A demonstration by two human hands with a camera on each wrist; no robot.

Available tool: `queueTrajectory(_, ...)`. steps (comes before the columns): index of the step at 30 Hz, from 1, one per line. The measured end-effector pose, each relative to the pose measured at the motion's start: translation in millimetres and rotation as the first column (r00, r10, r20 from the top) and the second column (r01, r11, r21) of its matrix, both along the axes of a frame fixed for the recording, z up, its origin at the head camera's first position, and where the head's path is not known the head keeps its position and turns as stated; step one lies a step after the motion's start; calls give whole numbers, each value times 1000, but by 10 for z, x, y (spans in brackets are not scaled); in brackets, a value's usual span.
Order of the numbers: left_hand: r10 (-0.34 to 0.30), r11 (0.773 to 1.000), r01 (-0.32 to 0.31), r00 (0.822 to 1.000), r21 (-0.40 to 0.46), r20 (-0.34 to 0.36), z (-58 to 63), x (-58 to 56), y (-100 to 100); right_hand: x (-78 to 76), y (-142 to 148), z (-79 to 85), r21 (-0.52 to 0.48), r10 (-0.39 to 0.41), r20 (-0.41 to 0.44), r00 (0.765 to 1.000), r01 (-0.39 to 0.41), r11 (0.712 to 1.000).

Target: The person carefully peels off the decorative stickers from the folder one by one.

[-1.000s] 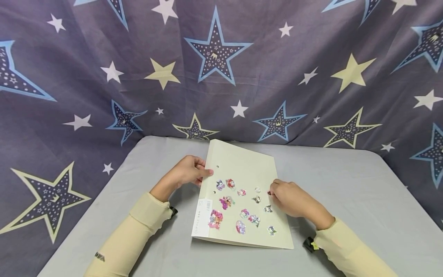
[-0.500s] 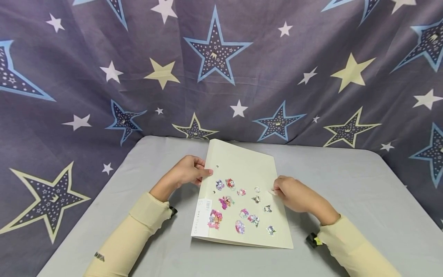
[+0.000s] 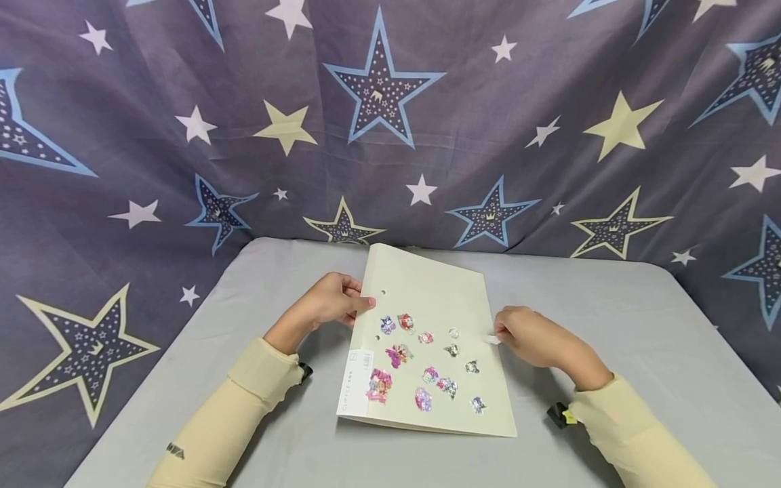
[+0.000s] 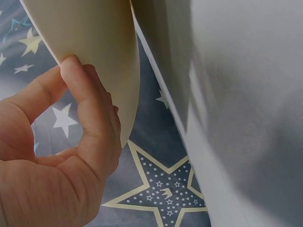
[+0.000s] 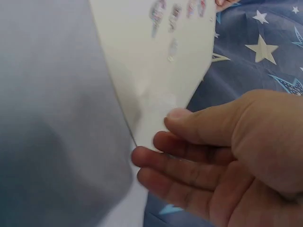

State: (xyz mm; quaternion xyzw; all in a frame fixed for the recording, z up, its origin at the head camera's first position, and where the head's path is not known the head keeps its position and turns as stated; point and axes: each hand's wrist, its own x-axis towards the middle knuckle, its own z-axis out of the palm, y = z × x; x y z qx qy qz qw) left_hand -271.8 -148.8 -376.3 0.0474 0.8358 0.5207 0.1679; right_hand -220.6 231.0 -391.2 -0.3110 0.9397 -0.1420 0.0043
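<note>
A cream clip file folder (image 3: 427,285) lies slanted on the table, its cover dotted with several shiny character stickers (image 3: 397,356). My left hand (image 3: 326,301) grips the folder's spine edge, thumb on top; in the left wrist view its fingers curl at the cream sheet's edge (image 4: 94,28). Just past the folder's right edge, my right hand (image 3: 531,337) pinches a small whitish piece (image 3: 491,339) between thumb and fingers. What kind of piece it is, I cannot tell. In the right wrist view, the right thumb (image 5: 203,124) overlaps the folder's edge.
A white label (image 3: 356,385) with print covers the spine's near end. Pale grey cloth covers the table (image 3: 610,305), which ends at a dark curtain (image 3: 464,156) printed with stars. Black straps with small devices sit at both wrists.
My right hand has moved right, off the cover to beyond the folder's edge, with the small piece in its fingertips. That piece showed dark earlier and now shows whitish. The left hand stays put.
</note>
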Motion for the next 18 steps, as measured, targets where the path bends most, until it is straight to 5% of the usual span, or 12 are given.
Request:
queueTrajectory(4,-1,1000,1,1000,-2,-1,8,3,4,-7,89,59,107,-102,-45,994,106,989)
queueTrajectory(10,0,1000,-1,1000,-4,-1,-3,-6,3,-7,186,34,278,-207,-238,949,271,922)
queueTrajectory(14,2,1000,-2,1000,-9,-4,-7,-9,4,-18,186,-12,297,-220,-184,958,268,917)
queueTrajectory(18,1,1000,-1,1000,-12,-8,-8,-7,7,-23,138,-19,302,-225,-23,974,221,927)
